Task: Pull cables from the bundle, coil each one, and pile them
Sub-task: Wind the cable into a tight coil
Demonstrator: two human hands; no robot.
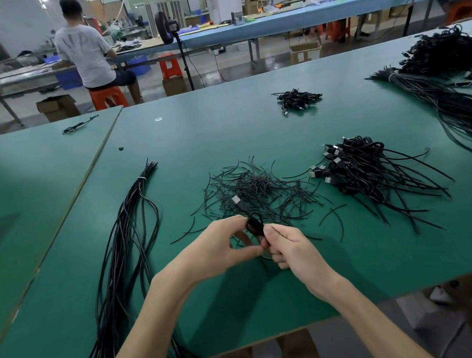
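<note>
Over matte green tabletop [220, 126], left hand [224, 251], right hand [293, 250]: grips tight round black cable coil [254, 225].

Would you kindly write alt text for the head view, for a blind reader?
The left hand and right hand pinch a coiled black cable above a green table. A long cable bundle lies to their left, short wire pieces just beyond, and a pile of coiled cables to the right.

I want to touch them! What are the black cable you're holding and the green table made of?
The thin black coiled cable looks plastic-coated, matte: it bends tightly. The flat green tabletop seems smooth, matte-coated board; a brown edge shows.
</note>
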